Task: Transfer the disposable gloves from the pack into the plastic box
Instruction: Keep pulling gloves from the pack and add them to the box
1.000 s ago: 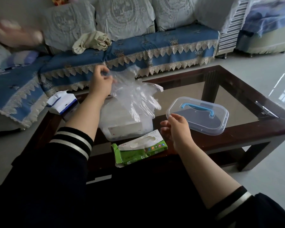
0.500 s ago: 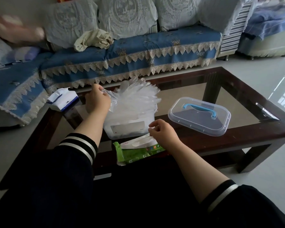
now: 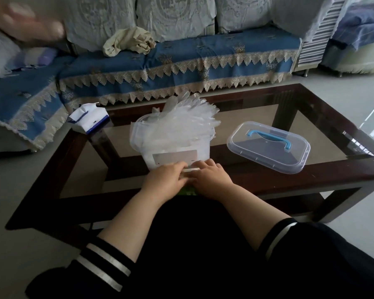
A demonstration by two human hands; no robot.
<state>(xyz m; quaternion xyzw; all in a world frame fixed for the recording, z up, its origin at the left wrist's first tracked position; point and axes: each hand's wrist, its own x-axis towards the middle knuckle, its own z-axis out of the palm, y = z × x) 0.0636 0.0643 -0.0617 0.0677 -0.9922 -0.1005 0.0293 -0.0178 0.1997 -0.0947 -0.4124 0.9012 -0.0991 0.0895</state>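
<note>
A translucent plastic box (image 3: 203,151) stands on the glass coffee table (image 3: 311,176), with a fluffy heap of clear disposable gloves (image 3: 186,119) sticking up out of its top. Just in front of the box lies the green glove pack (image 3: 187,192), almost hidden under my hands. My left hand (image 3: 164,180) and my right hand (image 3: 210,178) sit side by side on it with fingers curled over its white top edge. Whether a glove is pinched between the fingers is hidden.
The box's clear lid (image 3: 268,145) with a blue handle lies on the table to the right. A white and blue tissue pack (image 3: 89,120) sits at the table's left corner. A blue-covered sofa (image 3: 181,61) with a crumpled beige cloth (image 3: 127,42) runs behind.
My left hand let go of the gloves, which now rest in the box, and came down to the pack. My right hand moved left from beside the lid onto the pack.
</note>
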